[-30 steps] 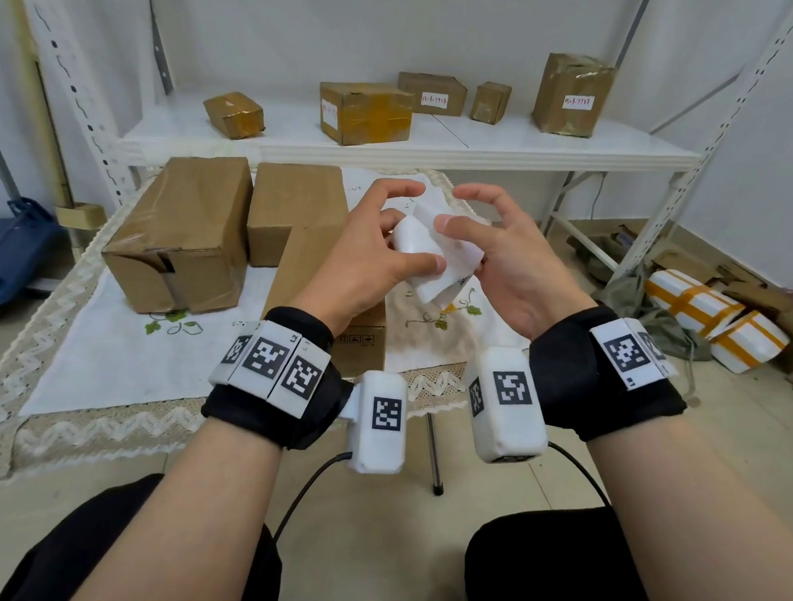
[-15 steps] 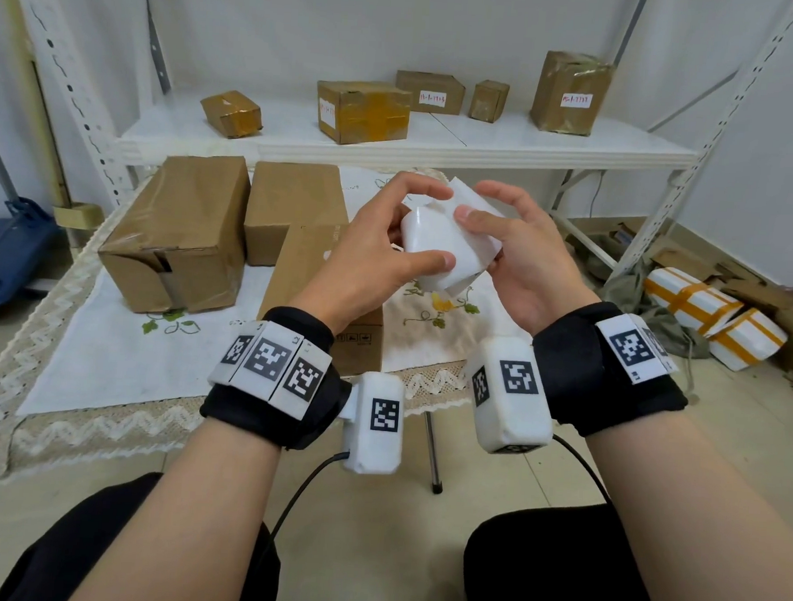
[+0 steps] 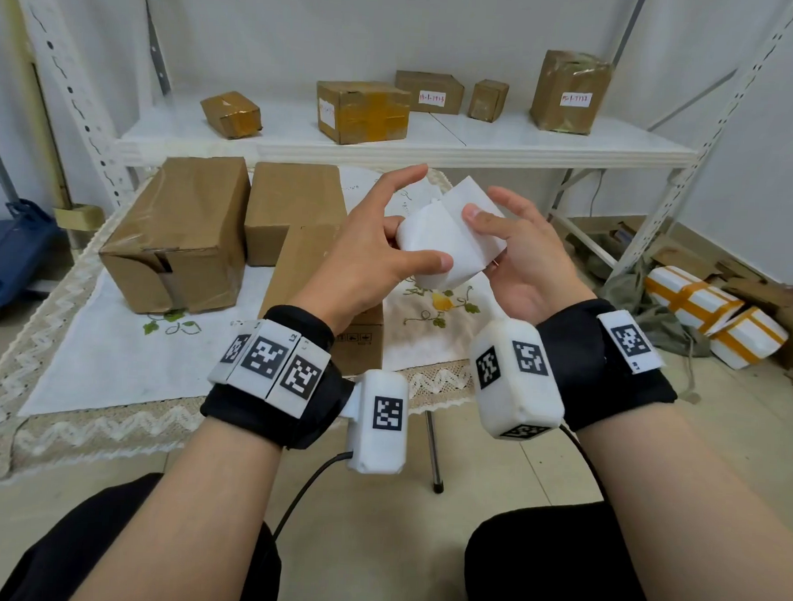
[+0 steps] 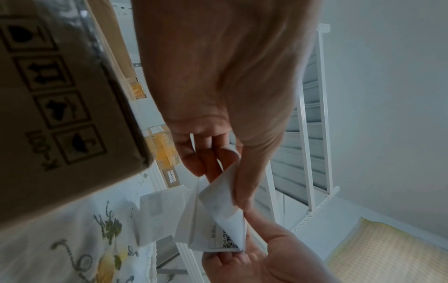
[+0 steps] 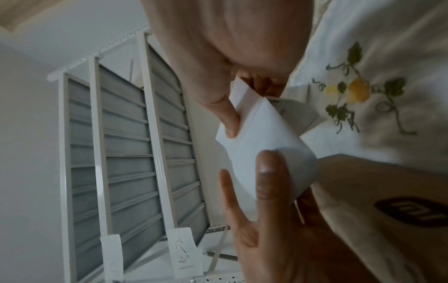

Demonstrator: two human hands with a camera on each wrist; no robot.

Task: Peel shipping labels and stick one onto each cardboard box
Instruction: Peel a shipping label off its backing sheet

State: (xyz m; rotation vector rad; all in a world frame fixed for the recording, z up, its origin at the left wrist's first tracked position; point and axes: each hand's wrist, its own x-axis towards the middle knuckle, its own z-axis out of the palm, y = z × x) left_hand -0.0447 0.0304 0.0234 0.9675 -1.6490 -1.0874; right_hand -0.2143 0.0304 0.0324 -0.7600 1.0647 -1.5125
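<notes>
A white embroidered tablecloth with lace trim [image 3: 84, 357] covers the worktop; white foam parcels banded in orange tape [image 3: 715, 317] lie on the floor beside a white metal shelving rack [image 3: 439, 141].

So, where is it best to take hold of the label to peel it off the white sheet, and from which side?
Probably at the lifted corner of the label, pinched from the left by the left hand. The left wrist view shows that corner already curled away from the sheet, so it offers a free edge. The right hand holds the sheet from the other side, so a pull leftward would separate them.
</notes>
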